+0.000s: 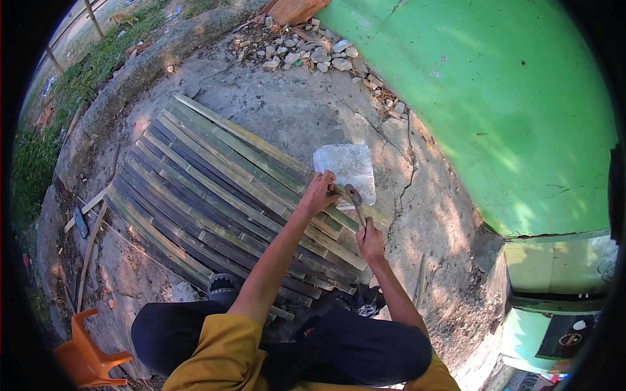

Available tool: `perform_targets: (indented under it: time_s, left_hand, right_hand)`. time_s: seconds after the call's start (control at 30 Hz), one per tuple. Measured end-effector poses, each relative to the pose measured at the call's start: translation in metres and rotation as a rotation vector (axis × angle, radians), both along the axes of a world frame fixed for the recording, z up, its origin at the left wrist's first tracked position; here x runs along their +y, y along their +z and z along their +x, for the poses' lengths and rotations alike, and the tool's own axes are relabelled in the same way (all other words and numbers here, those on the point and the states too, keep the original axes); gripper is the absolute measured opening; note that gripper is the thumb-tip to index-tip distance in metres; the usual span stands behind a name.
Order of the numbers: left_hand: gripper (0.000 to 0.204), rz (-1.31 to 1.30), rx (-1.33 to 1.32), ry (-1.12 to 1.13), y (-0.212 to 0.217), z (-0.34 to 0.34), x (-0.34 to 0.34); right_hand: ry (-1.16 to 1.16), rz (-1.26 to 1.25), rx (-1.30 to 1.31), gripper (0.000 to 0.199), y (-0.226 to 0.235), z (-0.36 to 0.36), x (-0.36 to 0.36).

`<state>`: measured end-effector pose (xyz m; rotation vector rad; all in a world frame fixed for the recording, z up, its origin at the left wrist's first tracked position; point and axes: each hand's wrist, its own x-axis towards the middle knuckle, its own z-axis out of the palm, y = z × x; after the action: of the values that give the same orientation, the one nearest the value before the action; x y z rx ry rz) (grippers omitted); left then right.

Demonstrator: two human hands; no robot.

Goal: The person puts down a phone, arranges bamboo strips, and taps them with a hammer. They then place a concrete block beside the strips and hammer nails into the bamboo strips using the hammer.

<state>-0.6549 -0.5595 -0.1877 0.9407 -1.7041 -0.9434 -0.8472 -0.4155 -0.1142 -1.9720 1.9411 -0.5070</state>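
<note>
While right grip (370, 242) clasps hammer (353, 193), left grip (317, 194), hold unclear; bamboo slats (225, 179) long, narrow, green-brown, near-parallel

Slats (215, 195) lie on the ground (274, 117) ahead of the person, mostly to the left, with the sheet (349, 163) just beyond their right end. Left hand (318, 193) is at that end, hammer (355, 199) right beside it in the right hand (370, 241). Wall (489, 98) to the right, rubble (319, 55) far ahead near its base, chair (91, 352) near left, kerb (150, 55) then grass (39, 156) beyond the slats, far left.
</note>
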Motion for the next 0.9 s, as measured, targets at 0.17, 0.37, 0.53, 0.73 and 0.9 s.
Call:
perform_targets:
  time_s: [0.17,0.37,0.53,0.73,0.9]
  left_hand:
    - [0.061,0.001,0.000,-0.009,0.000,-0.002,0.001]
    - [0.061,-0.006,-0.004,0.001,0.000,-0.003,0.002]
    - [0.061,0.003,-0.012,0.006,-0.004,0.001,0.003]
    - [0.061,-0.008,-0.034,-0.008,0.000,-0.005,0.000]
    - [0.061,-0.016,-0.077,-0.013,0.000,0.002,0.001]
  right_hand:
    - [-0.012,0.138,0.031,0.021,-0.003,-0.005,-0.004]
    - [-0.022,0.082,0.024,0.022,-0.006,-0.008,-0.001]
    - [0.005,-0.006,-0.044,0.020,0.001,-0.001,0.005]
    - [-0.045,0.078,-0.007,0.020,-0.005,-0.013,-0.003]
    - [-0.120,-0.073,-0.036,0.017,0.001,-0.020,0.012]
